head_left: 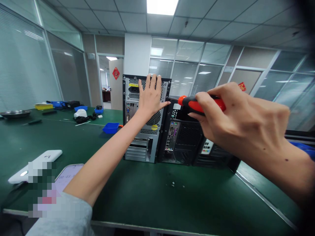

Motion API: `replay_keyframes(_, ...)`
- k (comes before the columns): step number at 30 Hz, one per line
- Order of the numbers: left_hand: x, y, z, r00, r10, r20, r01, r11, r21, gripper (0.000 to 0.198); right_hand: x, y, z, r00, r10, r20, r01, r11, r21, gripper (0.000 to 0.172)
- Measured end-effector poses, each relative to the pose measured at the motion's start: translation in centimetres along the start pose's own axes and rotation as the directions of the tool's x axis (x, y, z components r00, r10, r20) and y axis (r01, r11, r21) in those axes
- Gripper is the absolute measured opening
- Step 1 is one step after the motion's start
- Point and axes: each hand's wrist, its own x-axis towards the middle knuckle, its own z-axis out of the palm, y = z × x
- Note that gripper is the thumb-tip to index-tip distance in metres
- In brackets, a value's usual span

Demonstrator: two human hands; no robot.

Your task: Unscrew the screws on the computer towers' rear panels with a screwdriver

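Your left hand (150, 101) lies spread on case (155, 118); right hand (228, 111) grips screwdriver (190, 102). Bracing step, apparently; next calls for careful aim.

A pale grey cloth sleeve (70, 214) ends above the left forearm (110, 154); both hands (150, 100) are bare.

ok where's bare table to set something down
The green table is mostly bare before the computer cases, bar small white bits; also between the white device and the blue tray beside the cases. Crowded: far back left, around the yellow tray.
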Motion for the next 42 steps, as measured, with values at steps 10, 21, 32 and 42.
replay_keyframes(10,0.0,-0.3,0.3,0.999,0.010,-0.042,-0.011,0.999,-0.042,0.093,0.4,-0.5,-0.3,0.997,-0.021,-0.078,0.010,0.990,-0.141,0.027)
replay_keyframes(21,0.1,-0.1,0.1,1.000,0.009,-0.024,-0.009,1.000,-0.003,0.091,0.0,-1.2,-0.5,0.975,0.206,0.088,-0.206,0.978,-0.001,0.033)
replay_keyframes(32,0.0,-0.2,0.3,0.999,0.013,-0.044,-0.013,1.000,0.005,0.092,0.4,-1.6,-0.7,0.954,0.273,0.126,-0.276,0.961,0.005,0.040)
replay_keyframes(42,0.1,-0.2,0.3,0.999,0.007,-0.040,-0.007,1.000,-0.007,0.094,0.9,-2.0,-1.2,0.914,0.334,0.232,-0.347,0.938,0.017,0.040)
